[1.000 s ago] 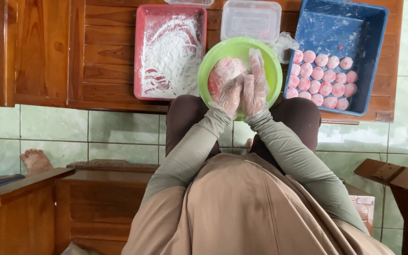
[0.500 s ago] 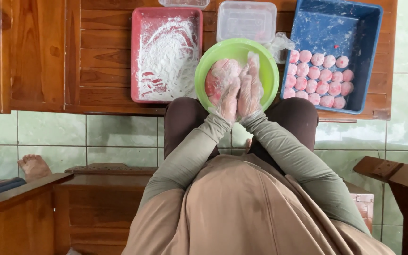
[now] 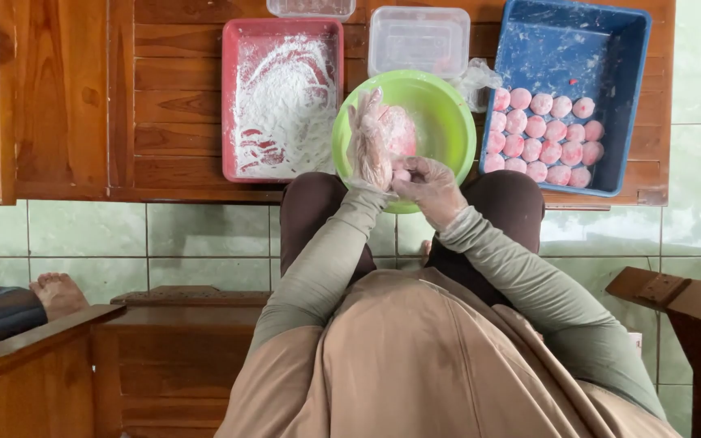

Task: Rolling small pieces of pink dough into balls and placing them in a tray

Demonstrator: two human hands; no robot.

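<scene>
grip: right hand (image 3: 427, 185) pinches a pink dough bit, left hand (image 3: 369, 146) flat and spread beside it | where: over the green bowl (image 3: 448, 122) | step: shaping a ball – next needs gentle rolling

2 gloved hands: left hand (image 3: 369, 144), right hand (image 3: 430, 182), both over bowl. 1 green bowl (image 3: 448, 122). 1 pink dough lump (image 3: 399, 130) inside it. 1 red tray (image 3: 233, 97) with white flour. 1 blue tray (image 3: 602, 49). About 17 pink balls (image 3: 541, 130) in blue tray, in 4 rows; exact count hard to tell. 2 clear plastic containers: one (image 3: 419, 40) beside bowl, one (image 3: 310, 6) at top edge. 1 crumpled clear bag (image 3: 476, 81). 1 bare foot (image 3: 58, 292) of another person, at left.
</scene>
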